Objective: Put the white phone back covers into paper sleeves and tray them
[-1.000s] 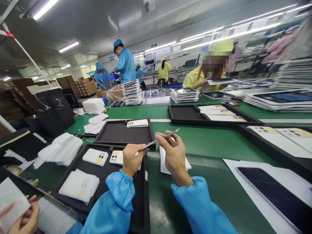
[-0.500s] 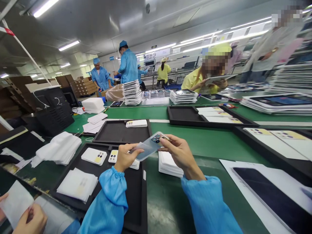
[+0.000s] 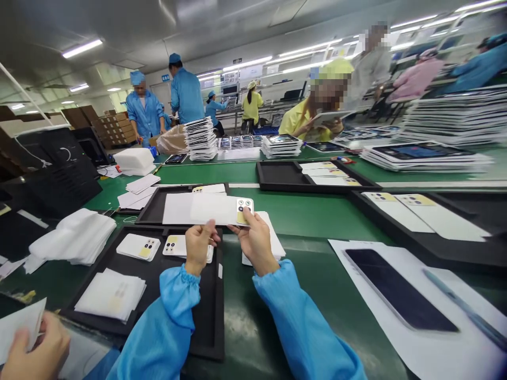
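A white phone-shaped panel with round camera rings and a yellow patch sticks out of the right end of a white sleeve. My right hand grips the panel's camera end, thumb on its front. Curled at the sleeve's lower edge is my left hand, thumb against the fingers; its contact is partly hidden. Below lies a black tray with a panel stack at left, another stack beside my left hand, and white sleeves in front. Behind my right hand sits a white stack.
Another person's hand holds a white sheet at lower left. A dark-screened phone and a pen lie on paper at right. More black trays stand behind on the green bench. White sheets are piled at left.
The piece in my hands, bluish and tilted before, now shows a white face and lies nearly level. My hands are closer together. The view has shifted, bringing the pen into sight.
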`<act>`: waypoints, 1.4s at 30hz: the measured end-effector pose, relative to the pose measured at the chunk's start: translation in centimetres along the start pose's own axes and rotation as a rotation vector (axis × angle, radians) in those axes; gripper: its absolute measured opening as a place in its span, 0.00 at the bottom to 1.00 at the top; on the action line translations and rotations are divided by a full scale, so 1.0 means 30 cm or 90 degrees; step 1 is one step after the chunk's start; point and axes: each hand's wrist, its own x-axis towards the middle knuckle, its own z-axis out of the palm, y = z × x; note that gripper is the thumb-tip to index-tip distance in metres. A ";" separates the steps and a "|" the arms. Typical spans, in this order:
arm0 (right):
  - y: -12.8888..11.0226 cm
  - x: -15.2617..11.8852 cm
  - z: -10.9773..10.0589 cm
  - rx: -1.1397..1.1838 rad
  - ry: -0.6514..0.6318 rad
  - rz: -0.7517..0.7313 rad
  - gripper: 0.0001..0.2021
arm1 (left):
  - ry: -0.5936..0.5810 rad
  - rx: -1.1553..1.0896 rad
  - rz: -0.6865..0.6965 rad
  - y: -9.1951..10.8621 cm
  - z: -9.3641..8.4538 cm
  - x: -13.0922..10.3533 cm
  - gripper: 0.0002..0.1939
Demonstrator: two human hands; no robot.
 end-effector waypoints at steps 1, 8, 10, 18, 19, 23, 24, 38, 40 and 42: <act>0.007 -0.015 0.009 0.000 -0.015 0.018 0.17 | 0.016 -0.110 -0.056 0.004 0.000 0.010 0.23; 0.093 -0.114 0.040 -0.094 -0.131 0.187 0.16 | 0.007 -0.469 0.021 0.078 -0.112 0.051 0.23; 0.119 -0.131 0.036 -0.170 -0.173 0.233 0.17 | -0.001 -0.477 0.023 0.078 -0.126 0.049 0.21; 0.170 -0.145 0.020 -0.245 -0.267 0.214 0.25 | 0.005 -0.500 -0.102 0.040 -0.075 0.040 0.23; 0.163 -0.142 0.019 -0.247 -0.279 0.222 0.26 | 0.007 -0.480 -0.101 0.039 -0.077 0.042 0.24; 0.122 -0.124 0.017 -0.259 -0.336 0.255 0.24 | 0.013 -0.368 -0.052 0.037 -0.107 0.060 0.30; 0.114 -0.121 0.016 -0.261 -0.346 0.250 0.23 | 0.012 -0.363 -0.049 0.035 -0.113 0.063 0.30; 0.135 -0.096 -0.003 -0.301 -0.288 0.155 0.23 | 0.015 -0.508 -0.170 0.038 -0.045 0.022 0.24; 0.128 -0.099 -0.002 -0.291 -0.319 0.169 0.23 | 0.006 -0.486 -0.172 0.027 -0.051 0.025 0.24; 0.130 -0.102 -0.004 -0.282 -0.321 0.162 0.22 | -0.031 -0.433 -0.209 0.012 -0.052 0.025 0.27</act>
